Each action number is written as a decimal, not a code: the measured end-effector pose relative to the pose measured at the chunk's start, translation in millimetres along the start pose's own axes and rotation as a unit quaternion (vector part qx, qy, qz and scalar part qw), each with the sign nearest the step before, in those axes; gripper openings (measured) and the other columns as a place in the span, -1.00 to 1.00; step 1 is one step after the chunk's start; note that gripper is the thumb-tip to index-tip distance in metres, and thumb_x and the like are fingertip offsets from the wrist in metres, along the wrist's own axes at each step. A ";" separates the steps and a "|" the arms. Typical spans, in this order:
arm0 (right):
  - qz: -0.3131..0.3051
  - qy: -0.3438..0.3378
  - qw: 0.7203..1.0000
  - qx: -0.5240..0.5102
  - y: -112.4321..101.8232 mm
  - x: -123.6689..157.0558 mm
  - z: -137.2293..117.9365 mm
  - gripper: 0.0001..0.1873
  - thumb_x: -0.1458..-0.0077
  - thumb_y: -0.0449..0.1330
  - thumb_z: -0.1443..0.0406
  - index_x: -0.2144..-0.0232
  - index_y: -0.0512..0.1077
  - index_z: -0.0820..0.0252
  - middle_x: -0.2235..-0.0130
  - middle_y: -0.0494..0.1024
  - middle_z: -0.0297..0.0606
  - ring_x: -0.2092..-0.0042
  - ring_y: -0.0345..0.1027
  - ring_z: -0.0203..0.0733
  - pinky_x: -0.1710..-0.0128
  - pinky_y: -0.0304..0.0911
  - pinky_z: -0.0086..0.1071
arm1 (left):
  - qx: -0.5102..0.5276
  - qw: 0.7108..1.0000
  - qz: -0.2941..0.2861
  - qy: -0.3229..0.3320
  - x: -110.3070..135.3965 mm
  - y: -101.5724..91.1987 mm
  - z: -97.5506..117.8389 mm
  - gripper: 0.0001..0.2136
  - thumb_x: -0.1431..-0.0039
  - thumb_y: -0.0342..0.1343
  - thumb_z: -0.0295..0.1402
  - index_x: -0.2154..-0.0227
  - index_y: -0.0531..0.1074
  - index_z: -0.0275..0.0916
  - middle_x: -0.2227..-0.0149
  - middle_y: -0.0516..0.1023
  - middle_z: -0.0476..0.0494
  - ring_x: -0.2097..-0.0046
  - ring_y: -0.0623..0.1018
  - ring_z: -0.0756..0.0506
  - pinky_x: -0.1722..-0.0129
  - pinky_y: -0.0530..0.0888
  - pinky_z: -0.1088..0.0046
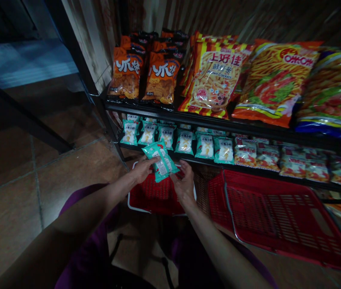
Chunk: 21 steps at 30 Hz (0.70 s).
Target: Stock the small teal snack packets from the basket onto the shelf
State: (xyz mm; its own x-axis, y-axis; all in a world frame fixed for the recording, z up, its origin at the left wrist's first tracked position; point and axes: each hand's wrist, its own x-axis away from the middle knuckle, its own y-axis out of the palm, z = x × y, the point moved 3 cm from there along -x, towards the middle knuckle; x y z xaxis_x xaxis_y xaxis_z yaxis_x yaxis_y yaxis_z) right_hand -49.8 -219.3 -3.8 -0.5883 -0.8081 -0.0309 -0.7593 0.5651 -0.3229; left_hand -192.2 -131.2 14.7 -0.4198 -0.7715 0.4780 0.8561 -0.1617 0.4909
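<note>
1. Head view: a teal snack packet (161, 161) is held between both hands, just above a small red basket (155, 198).
2. The left hand (141, 168) is closed on the packet's upper left edge and the right hand (184, 182) is pinched on its lower right edge, so the packet is kept taut, tilted and face up.
3. Matching teal packets (185, 141) are lined upright along the lower shelf (248, 170), fronts turned outward for display.
4. A larger red basket (278, 216) is set just beside the small one.
</note>
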 end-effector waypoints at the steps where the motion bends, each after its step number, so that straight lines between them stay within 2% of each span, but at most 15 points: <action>1: -0.003 -0.023 0.999 0.030 -1.3 -0.3 -2.6 -0.46 0.10 0.19 0.27 0.00 0.30 0.10 -0.04 0.29 -0.12 -0.04 0.23 -0.07 -0.03 0.18 -0.15 | -0.001 1.000 -0.002 0.002 0.0 -0.1 -0.1 -0.61 0.27 0.40 -0.26 0.32 0.48 -0.23 0.23 0.59 -0.15 0.28 0.54 -0.10 0.27 0.44 0.34; 7: 0.005 -0.155 0.970 0.188 -4.9 4.1 -18.8 -0.73 0.03 0.14 0.35 0.21 0.45 0.09 -0.05 0.22 -0.13 -0.12 0.09 -0.01 -0.11 0.08 -0.08 | -0.005 1.000 0.001 0.001 -1.2 -1.1 -1.0 -0.63 0.26 0.39 -0.27 0.32 0.48 -0.23 0.21 0.58 -0.17 0.25 0.55 -0.11 0.28 0.45 0.35; 13: 0.000 -0.245 0.933 0.262 -4.5 8.8 -31.4 -0.72 -0.03 0.08 0.43 0.20 0.44 0.11 0.10 0.33 -0.16 0.01 0.17 -0.04 0.00 0.17 -0.11 | 0.000 1.000 -0.005 -0.001 0.2 1.9 0.1 -0.60 0.29 0.40 -0.25 0.34 0.46 -0.26 0.27 0.58 -0.13 0.34 0.52 -0.04 0.31 0.43 0.38; 17: -0.030 -0.260 0.915 0.306 -3.0 10.8 -34.6 -0.68 -0.06 0.06 0.42 0.12 0.43 0.13 0.15 0.39 -0.14 0.09 0.19 -0.04 0.07 0.22 -0.14 | -0.004 1.000 -0.006 0.000 1.3 2.6 0.6 -0.58 0.32 0.41 -0.23 0.34 0.46 -0.26 0.27 0.57 -0.13 0.33 0.51 -0.05 0.32 0.43 0.38; 21: -0.052 -0.256 0.910 0.322 -0.5 12.8 -34.2 -0.64 -0.09 0.04 0.40 0.05 0.39 0.16 0.13 0.40 -0.11 0.08 0.22 -0.03 0.07 0.25 -0.15 | -0.010 1.000 -0.002 0.002 1.1 1.2 0.4 -0.59 0.30 0.40 -0.23 0.33 0.46 -0.27 0.26 0.57 -0.13 0.33 0.52 -0.06 0.33 0.42 0.40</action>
State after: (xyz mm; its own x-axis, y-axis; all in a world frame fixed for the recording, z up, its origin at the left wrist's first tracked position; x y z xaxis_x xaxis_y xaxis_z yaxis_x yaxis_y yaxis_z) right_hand -66.4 -224.3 28.3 -0.1914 -0.9162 -0.3521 -0.3858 0.4001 -0.8313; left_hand -191.7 -132.0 16.1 -0.4223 -0.7734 0.4728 0.8600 -0.1769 0.4786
